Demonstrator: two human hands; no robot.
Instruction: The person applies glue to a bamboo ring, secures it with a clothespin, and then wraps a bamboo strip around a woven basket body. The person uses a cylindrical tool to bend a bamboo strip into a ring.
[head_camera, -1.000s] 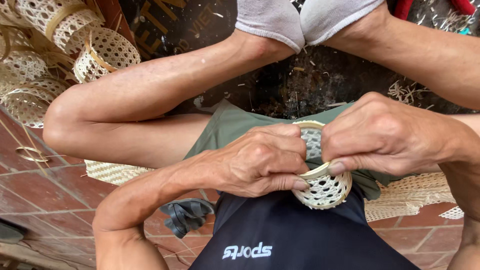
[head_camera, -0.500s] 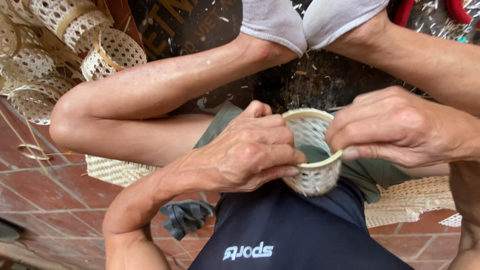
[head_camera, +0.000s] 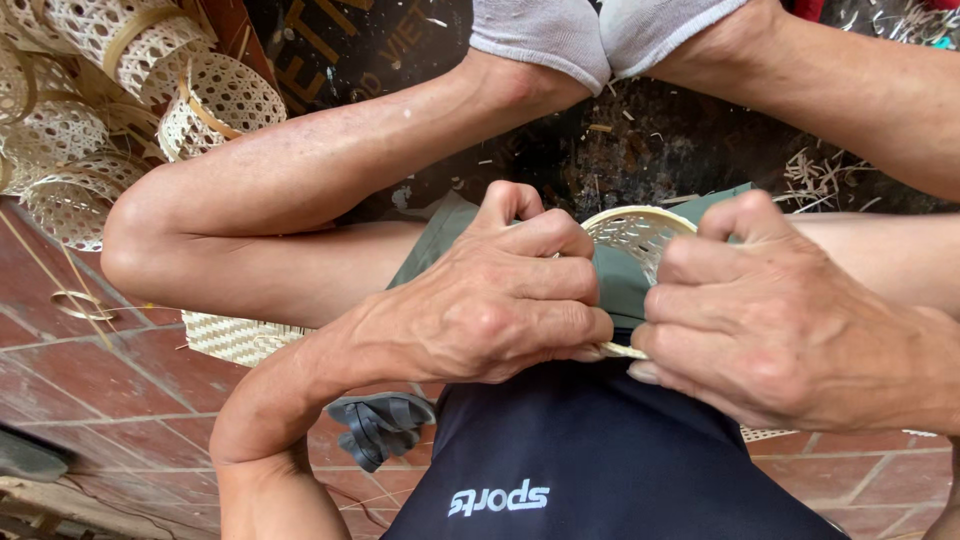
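A small pale woven bamboo basket (head_camera: 632, 232) sits between both hands above my lap, its open rim tipped toward the camera. My left hand (head_camera: 490, 300) grips its left side and near rim, fingers curled over the edge. My right hand (head_camera: 770, 320) clasps the right side, fingertips pressed on the rim. Most of the basket's body is hidden behind the two hands. My bent legs and grey-socked feet (head_camera: 600, 35) frame it.
A pile of finished woven baskets (head_camera: 120, 90) lies at the upper left. A flat woven mat (head_camera: 235, 338) shows under my left leg on the red tiled floor (head_camera: 90, 390). A loose bamboo ring (head_camera: 82, 305) and a dark rubber sandal (head_camera: 380, 425) lie nearby. Bamboo shavings (head_camera: 820, 175) scatter at the right.
The basket has been turned from bottom-facing to rim-facing the camera and raised slightly. Both hands have shifted their grip around it and now cover more of it.
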